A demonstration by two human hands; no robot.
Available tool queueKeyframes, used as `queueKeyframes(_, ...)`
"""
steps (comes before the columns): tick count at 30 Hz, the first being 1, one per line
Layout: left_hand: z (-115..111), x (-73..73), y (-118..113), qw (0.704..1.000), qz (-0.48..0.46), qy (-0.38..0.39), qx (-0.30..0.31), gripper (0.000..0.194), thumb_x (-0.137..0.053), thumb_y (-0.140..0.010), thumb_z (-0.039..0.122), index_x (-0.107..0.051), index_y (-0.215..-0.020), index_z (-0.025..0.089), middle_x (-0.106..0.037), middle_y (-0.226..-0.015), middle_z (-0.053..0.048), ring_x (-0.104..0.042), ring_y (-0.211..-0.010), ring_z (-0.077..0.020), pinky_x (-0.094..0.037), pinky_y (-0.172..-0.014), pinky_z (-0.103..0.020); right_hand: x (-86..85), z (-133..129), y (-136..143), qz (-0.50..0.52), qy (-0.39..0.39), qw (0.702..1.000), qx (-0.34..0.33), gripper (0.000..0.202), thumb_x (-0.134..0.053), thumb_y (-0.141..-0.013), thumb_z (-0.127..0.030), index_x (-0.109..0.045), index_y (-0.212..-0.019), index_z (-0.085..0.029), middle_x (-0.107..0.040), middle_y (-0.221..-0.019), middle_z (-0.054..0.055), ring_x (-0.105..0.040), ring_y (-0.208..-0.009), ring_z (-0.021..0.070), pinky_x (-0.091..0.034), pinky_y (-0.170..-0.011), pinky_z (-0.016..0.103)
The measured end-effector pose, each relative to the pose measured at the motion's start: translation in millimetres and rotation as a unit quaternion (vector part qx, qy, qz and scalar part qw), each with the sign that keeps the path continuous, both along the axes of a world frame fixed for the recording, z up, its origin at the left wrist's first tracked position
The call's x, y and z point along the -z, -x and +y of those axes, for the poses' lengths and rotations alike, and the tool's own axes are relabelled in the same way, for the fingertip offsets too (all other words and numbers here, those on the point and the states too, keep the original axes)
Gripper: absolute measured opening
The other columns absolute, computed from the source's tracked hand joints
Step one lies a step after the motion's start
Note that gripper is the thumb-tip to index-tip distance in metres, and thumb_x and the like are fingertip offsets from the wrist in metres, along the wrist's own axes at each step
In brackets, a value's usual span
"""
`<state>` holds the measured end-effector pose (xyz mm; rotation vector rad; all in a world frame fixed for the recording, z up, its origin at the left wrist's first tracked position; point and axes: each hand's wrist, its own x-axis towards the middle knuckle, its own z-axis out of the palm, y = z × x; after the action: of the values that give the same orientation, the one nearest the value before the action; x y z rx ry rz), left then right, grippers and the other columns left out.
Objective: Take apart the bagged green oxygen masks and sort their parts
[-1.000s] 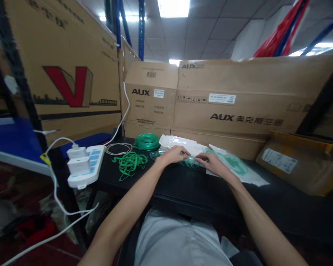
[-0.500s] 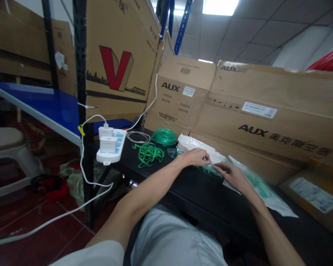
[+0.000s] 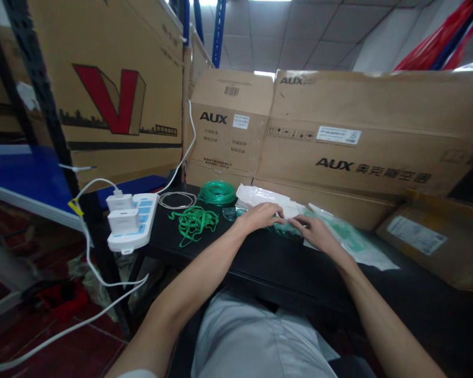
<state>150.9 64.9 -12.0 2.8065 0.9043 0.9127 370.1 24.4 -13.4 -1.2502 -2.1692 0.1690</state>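
Upper left, cardboard (image 3: 163,100) bears a red V; below, 2 white plugs (image 3: 124,222) sit on a power strip (image 3: 147,215). Left of centre: tangled green cord (image 3: 194,224), glossy green coil (image 3: 217,194). Centre: left hand (image 3: 260,216), fingers bent narrow; translucent green material (image 3: 284,230); right hand (image 3: 315,232), likewise; I can't tell whether either grips it. Right: AUX carton (image 3: 378,131).

Sole view: head-worn, above lap (image 3: 256,336), facing forward and down, fairly near left hand (image 3: 263,216), right hand (image 3: 314,231).
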Motion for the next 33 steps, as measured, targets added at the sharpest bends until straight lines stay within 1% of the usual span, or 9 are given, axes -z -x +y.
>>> queueKeyframes(4, -4, -2.4, 0, 1.000, 0.003, 0.005, -0.001, 0.026, -0.064, -0.093, 0.039, -0.070, -0.105, 0.017, -0.072, -0.107, -0.009, -0.064, -0.105, -0.0241, -0.046, -0.095, -0.032, 1.9, 1, -1, 0.007, -0.009, 1.000, 0.006, 0.042, -0.048, -0.094, -0.051, -0.073, -0.086, -0.019, -0.076, -0.084, 0.007, -0.068, -0.079, 0.0230, -0.049, -0.078, 0.031)
queueKeyframes(11, -2, -5.4, 3, 1.000, 0.001, 0.011, -0.001, 0.028, -0.064, -0.092, 0.043, -0.070, -0.104, 0.018, -0.071, -0.103, -0.007, -0.065, -0.101, -0.0227, -0.048, -0.092, -0.031, 3.5, 2, 6, 0.017, -0.016, 1.000, 0.017, 0.031, -0.053, -0.095, -0.042, -0.073, -0.090, -0.018, -0.077, -0.089, 0.007, -0.070, -0.081, 0.0209, -0.050, -0.077, 0.029)
queueKeyframes(16, -1, -6.7, 7, 1.000, -0.009, 0.009, 0.012, 0.027, -0.065, -0.091, 0.042, -0.071, -0.108, 0.022, -0.072, -0.107, -0.005, -0.066, -0.102, -0.0212, -0.048, -0.093, -0.030, 0.6, 0, 13, 0.002, -0.032, 0.999, 0.031, 0.028, -0.054, -0.097, -0.037, -0.073, -0.092, -0.018, -0.077, -0.088, 0.008, -0.071, -0.083, 0.0200, -0.050, -0.077, 0.028)
queueKeyframes(21, 4, -6.8, 7, 1.000, -0.004, 0.005, 0.028, 0.030, -0.060, -0.093, 0.046, -0.073, -0.107, 0.023, -0.072, -0.109, -0.007, -0.064, -0.108, -0.0236, -0.046, -0.098, -0.033, -0.2, -2, 17, -0.012, -0.039, 0.998, 0.052, 0.021, -0.058, -0.097, -0.034, -0.074, -0.097, -0.020, -0.078, -0.093, 0.005, -0.072, -0.086, 0.0175, -0.051, -0.079, 0.024)
queueKeyframes(24, 7, -5.7, 6, 1.000, 0.000, 0.010, 0.025, 0.032, -0.058, -0.094, 0.046, -0.073, -0.111, 0.023, -0.072, -0.114, -0.007, -0.063, -0.111, -0.0244, -0.045, -0.101, -0.034, -9.1, -5, 9, -0.011, -0.052, 0.993, 0.101, 0.025, -0.057, -0.097, -0.036, -0.072, -0.107, -0.019, -0.076, -0.106, 0.008, -0.070, -0.100, 0.0194, -0.049, -0.090, 0.026)
queueKeyframes(27, 9, -3.4, 5, 1.000, -0.001, 0.017, 0.014, 0.033, -0.058, -0.094, 0.047, -0.073, -0.111, 0.024, -0.072, -0.115, -0.007, -0.063, -0.112, -0.0250, -0.044, -0.102, -0.036, -22.5, -7, -15, -0.021, -0.068, 0.979, 0.191, 0.034, -0.046, -0.102, -0.036, -0.067, -0.120, -0.016, -0.069, -0.125, 0.015, -0.062, -0.119, 0.0243, -0.043, -0.103, 0.034)
queueKeyframes(28, 9, -2.8, 6, 1.000, -0.003, 0.018, 0.010, 0.033, -0.058, -0.093, 0.048, -0.074, -0.111, 0.024, -0.072, -0.115, -0.007, -0.063, -0.111, -0.0252, -0.044, -0.103, -0.036, -25.8, -7, -25, -0.030, -0.067, 0.972, 0.222, 0.035, -0.045, -0.102, -0.036, -0.066, -0.122, -0.016, -0.067, -0.127, 0.017, -0.059, -0.123, 0.0264, -0.042, -0.104, 0.036)
queueKeyframes(30, 7, -2.3, 6, 1.000, -0.011, 0.019, 0.003, 0.034, -0.059, -0.092, 0.048, -0.074, -0.111, 0.024, -0.073, -0.114, -0.007, -0.063, -0.112, -0.0257, -0.044, -0.103, -0.037, -27.9, -6, -44, -0.056, -0.045, 0.958, 0.277, 0.033, -0.054, -0.098, -0.036, -0.067, -0.120, -0.015, -0.067, -0.123, 0.021, -0.058, -0.124, 0.0308, -0.042, -0.104, 0.041)
queueKeyframes(33, 2, -4.8, 5, 0.999, -0.030, 0.013, -0.001, 0.033, -0.062, -0.091, 0.047, -0.074, -0.112, 0.024, -0.072, -0.117, -0.006, -0.061, -0.114, -0.0257, -0.043, -0.106, -0.038, -19.5, -1, -59, -0.091, 0.007, 0.939, 0.332, 0.029, -0.069, -0.089, -0.036, -0.070, -0.108, -0.014, -0.069, -0.114, 0.021, -0.062, -0.115, 0.0324, -0.045, -0.101, 0.047)
